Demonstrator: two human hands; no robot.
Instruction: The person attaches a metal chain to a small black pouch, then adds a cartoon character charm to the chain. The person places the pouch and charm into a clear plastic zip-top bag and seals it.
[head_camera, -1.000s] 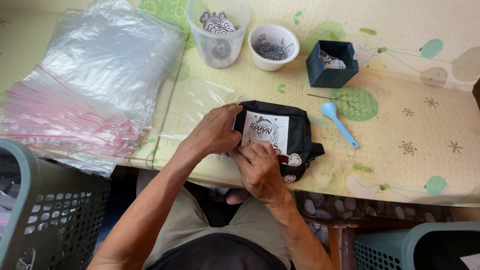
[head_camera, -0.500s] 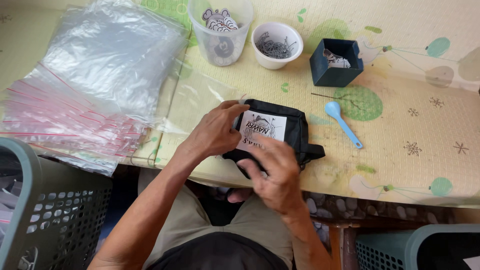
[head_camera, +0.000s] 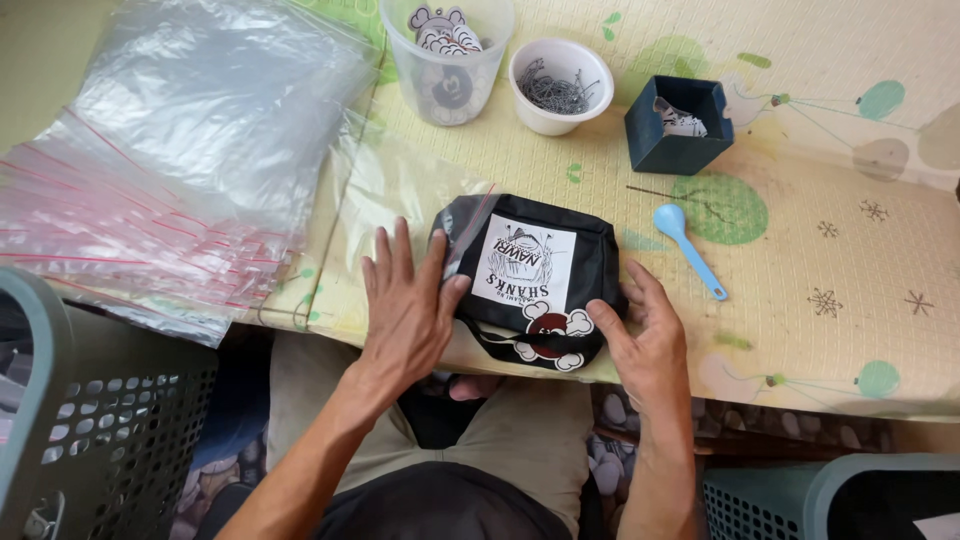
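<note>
While the black pouch lies flat at the near edge of the worktop, inside a clear bag as far as the glare shows, the left hand is spread flat, pressing its left end; the right hand is open, fingertips touching the right lower corner, gripping nothing. Bagging looks mostly done; sealing seems left. Stack of clear zip bags at far left edge, cup of tags, white bowl of pins, blue box, blue spoon along the far side.
</note>
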